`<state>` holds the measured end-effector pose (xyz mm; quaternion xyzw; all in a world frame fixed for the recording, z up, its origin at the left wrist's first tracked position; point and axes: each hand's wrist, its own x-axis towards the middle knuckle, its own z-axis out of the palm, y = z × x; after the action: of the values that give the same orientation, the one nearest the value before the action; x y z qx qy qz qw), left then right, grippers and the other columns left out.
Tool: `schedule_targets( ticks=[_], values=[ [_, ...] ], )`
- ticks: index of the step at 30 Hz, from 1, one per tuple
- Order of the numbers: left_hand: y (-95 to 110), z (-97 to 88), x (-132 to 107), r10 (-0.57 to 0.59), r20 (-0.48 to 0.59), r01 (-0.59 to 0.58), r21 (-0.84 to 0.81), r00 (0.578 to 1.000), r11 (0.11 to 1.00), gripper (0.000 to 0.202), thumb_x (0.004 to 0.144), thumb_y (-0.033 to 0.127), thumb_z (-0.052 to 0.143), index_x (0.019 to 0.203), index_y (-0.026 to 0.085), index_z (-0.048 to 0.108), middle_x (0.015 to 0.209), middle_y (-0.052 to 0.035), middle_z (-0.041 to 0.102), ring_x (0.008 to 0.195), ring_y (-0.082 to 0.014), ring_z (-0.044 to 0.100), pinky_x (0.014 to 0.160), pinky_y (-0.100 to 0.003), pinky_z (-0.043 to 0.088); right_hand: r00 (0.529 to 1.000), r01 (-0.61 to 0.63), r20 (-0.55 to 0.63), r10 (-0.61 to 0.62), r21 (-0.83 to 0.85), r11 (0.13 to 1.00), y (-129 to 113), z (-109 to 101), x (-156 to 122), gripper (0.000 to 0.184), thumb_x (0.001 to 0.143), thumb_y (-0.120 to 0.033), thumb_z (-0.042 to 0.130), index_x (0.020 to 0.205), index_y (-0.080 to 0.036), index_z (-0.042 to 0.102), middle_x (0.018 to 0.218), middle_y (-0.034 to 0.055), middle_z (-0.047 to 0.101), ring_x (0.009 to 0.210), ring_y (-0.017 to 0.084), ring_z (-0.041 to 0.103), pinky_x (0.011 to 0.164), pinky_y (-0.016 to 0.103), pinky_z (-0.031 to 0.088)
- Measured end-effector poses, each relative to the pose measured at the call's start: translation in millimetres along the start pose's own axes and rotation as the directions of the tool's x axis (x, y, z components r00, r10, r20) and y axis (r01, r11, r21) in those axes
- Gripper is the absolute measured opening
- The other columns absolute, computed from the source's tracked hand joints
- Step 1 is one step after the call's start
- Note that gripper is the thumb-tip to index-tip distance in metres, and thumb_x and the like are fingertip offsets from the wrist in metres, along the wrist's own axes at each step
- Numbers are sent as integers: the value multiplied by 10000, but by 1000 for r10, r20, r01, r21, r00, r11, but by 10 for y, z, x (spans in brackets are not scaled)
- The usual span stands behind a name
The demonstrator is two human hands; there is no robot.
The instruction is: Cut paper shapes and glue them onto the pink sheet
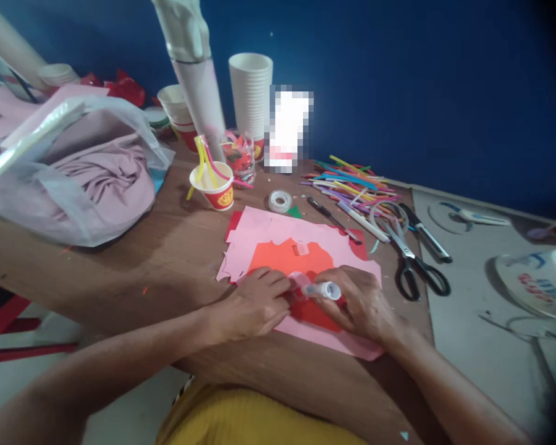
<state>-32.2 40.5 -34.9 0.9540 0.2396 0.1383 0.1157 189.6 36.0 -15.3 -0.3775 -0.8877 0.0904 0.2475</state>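
Observation:
My right hand (pixel 362 303) is wrapped round a white tube (pixel 322 290), which looks like a glue pen, its round end turned up toward me. The tube's other end is at a small light pink paper piece (pixel 298 280). My left hand (pixel 254 301) has its fingers closed at the left edge of that piece; the fingertips are partly hidden. Both hands rest over an orange-red paper sheet (pixel 278 254) lying on larger pink paper (pixel 254 225). Another small pink piece (pixel 301 248) lies on the orange sheet.
Scissors (pixel 408 256), a utility knife (pixel 426 233), a pen (pixel 333 219) and colored strips (pixel 352 185) lie right. Behind are a tape roll (pixel 279 201), a paper cup (pixel 217 199), stacked cups (pixel 250 93) and a lit, blurred-out screen (pixel 291 127). A plastic bag (pixel 74 216) sits left.

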Motion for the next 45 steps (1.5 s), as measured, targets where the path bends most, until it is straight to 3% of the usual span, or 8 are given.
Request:
schedule_targets(
  ticks=[11, 18, 38, 45],
  values=[
    [-10, 29, -11, -9, -30, 9, 19, 1000, 1000, 212, 846, 216, 423, 752, 161, 605, 966, -73, 575, 890, -212, 467, 767, -367, 382, 992, 70, 105, -69, -10, 997, 34, 124, -24, 177, 818, -222, 561, 969, -153, 503, 721, 49, 625, 628, 175, 563, 578, 282, 410],
    [-37, 22, -16, 9, -18, -9, 13, 1000, 1000, 204, 843, 171, 415, 771, 148, 604, 979, -74, 578, 874, -203, 475, 775, -354, 388, 992, 21, 125, -12, -73, 997, 0, 124, 30, 141, 856, -246, 496, 958, -150, 511, 693, 44, 598, 580, 169, 540, 542, 275, 397],
    [-21, 36, -35, 8, -34, -7, 16, 999, 1000, 185, 829, 186, 458, 754, 154, 624, 942, -86, 586, 901, -213, 475, 779, -361, 391, 995, -14, 94, 34, -211, 977, -53, 146, 13, 151, 851, -297, 513, 905, -163, 558, 636, 40, 598, 539, 168, 525, 512, 281, 365],
    [-21, 50, -31, 10, -25, -9, 26, 1000, 1000, 170, 821, 187, 462, 759, 155, 618, 948, -85, 579, 909, -219, 479, 774, -367, 395, 997, -13, 79, 27, -178, 984, -48, 167, -5, 145, 845, -269, 528, 939, -160, 541, 697, 62, 618, 597, 186, 554, 541, 294, 407]
  ],
)
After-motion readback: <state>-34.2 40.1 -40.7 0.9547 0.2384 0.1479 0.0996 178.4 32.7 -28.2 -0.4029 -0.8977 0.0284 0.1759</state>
